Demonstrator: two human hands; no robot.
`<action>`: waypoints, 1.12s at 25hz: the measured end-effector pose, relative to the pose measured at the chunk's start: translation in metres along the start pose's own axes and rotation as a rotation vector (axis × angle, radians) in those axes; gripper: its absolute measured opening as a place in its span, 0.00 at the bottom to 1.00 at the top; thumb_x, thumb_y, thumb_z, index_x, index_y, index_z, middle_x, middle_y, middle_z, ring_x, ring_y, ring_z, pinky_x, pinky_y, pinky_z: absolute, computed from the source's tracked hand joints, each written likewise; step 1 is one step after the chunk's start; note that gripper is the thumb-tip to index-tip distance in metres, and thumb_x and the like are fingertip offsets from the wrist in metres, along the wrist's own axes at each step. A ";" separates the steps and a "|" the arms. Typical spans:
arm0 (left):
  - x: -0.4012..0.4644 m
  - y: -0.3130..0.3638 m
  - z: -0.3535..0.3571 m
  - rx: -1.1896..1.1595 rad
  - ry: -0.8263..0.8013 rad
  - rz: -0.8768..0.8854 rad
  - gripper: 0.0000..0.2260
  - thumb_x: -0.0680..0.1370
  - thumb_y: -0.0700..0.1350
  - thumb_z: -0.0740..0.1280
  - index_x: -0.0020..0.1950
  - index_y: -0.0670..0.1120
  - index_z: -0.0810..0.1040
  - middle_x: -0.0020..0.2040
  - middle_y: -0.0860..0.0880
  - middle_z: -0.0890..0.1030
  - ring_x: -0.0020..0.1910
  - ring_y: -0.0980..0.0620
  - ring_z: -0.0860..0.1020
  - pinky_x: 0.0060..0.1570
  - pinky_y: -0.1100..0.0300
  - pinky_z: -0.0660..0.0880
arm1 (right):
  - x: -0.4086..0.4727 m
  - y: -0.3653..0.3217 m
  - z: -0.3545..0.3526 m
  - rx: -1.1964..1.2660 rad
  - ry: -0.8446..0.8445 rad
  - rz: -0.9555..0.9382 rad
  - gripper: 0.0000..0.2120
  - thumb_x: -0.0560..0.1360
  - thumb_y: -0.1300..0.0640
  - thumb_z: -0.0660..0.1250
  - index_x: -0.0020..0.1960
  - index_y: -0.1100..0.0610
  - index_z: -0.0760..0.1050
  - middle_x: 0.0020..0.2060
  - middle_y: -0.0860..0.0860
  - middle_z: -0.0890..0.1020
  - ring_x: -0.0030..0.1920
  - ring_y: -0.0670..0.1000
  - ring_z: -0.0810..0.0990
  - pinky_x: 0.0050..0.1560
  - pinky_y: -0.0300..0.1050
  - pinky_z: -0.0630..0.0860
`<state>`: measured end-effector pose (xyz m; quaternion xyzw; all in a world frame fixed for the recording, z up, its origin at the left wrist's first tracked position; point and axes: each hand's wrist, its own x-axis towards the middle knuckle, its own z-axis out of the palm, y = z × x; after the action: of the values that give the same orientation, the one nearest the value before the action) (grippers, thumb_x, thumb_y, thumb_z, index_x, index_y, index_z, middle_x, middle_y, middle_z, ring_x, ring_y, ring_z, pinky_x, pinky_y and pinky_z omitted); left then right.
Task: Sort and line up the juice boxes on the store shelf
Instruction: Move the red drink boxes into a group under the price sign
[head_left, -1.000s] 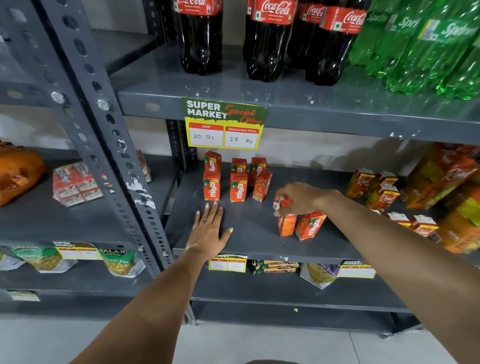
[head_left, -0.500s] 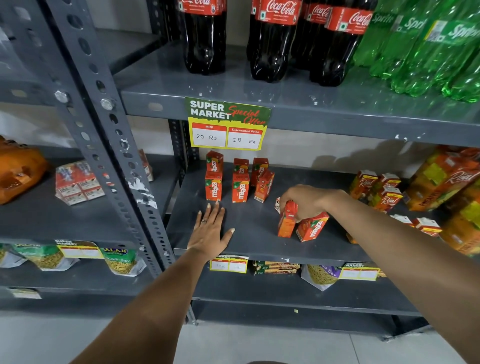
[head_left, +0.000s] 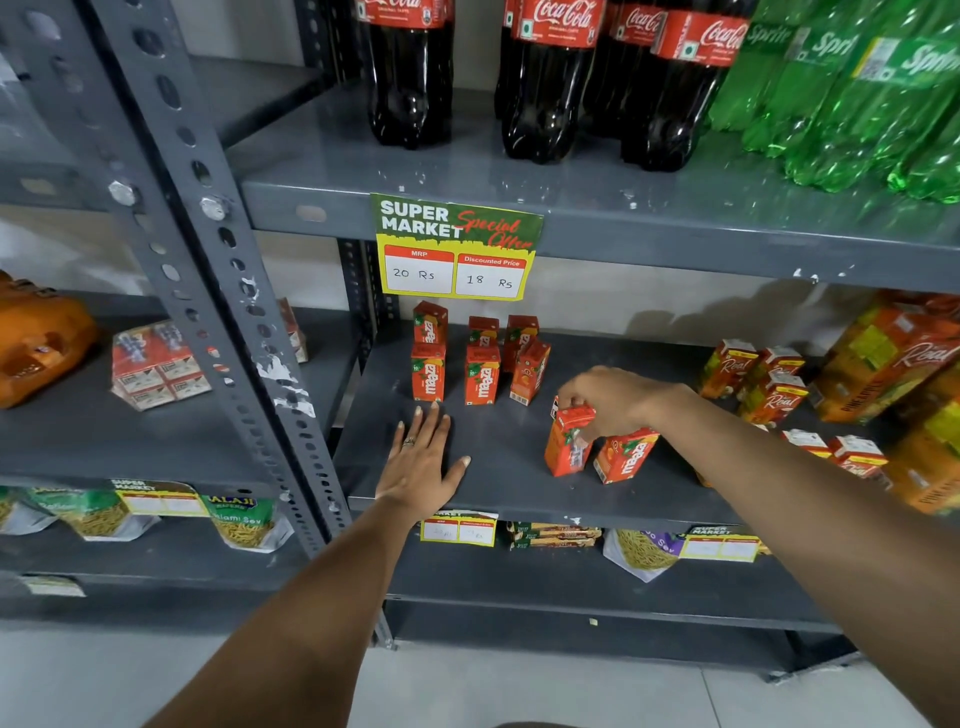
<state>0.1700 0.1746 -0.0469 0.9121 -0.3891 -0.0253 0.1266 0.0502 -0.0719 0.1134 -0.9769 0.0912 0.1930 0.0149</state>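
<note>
Far left: snack pouches (head_left: 239, 525) hanging off the lower shelf, not part of this. Left hand (head_left: 422, 467) flat on the middle shelf (head_left: 498, 452), fingers spread, gripping nothing, probably just bracing for the reach. Behind it, six Maaza boxes (head_left: 480, 382) upright in rough rows, rightmost one twisted. Right hand (head_left: 608, 400) pinching the top of a tilted juice box (head_left: 569, 441), likely to stand it straight; second loose box (head_left: 626, 457) leaning just beside. Further right, Real cartons (head_left: 774, 402) bunched, a few lying flat. Plenty left to sort.
</note>
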 end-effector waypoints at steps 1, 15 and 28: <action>0.000 0.000 0.000 0.001 0.000 -0.001 0.33 0.80 0.62 0.49 0.79 0.45 0.48 0.80 0.47 0.43 0.78 0.48 0.39 0.76 0.48 0.39 | 0.001 0.000 0.000 -0.005 0.006 -0.001 0.26 0.68 0.47 0.76 0.64 0.48 0.73 0.58 0.51 0.77 0.55 0.54 0.77 0.53 0.53 0.78; 0.001 -0.001 0.001 0.012 0.015 0.005 0.33 0.80 0.63 0.49 0.79 0.45 0.48 0.80 0.47 0.44 0.77 0.49 0.39 0.75 0.49 0.37 | -0.001 0.017 -0.019 0.248 0.029 -0.039 0.23 0.65 0.37 0.75 0.55 0.47 0.78 0.49 0.47 0.83 0.49 0.47 0.82 0.51 0.48 0.80; 0.002 -0.003 0.006 0.023 0.015 -0.011 0.34 0.79 0.64 0.48 0.79 0.47 0.46 0.79 0.49 0.39 0.76 0.51 0.35 0.73 0.53 0.34 | 0.050 0.036 0.005 -0.056 0.077 0.051 0.27 0.69 0.62 0.76 0.66 0.51 0.75 0.64 0.52 0.77 0.62 0.55 0.76 0.60 0.47 0.73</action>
<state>0.1721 0.1739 -0.0531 0.9158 -0.3833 -0.0147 0.1188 0.0875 -0.1158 0.0902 -0.9809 0.1109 0.1582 -0.0208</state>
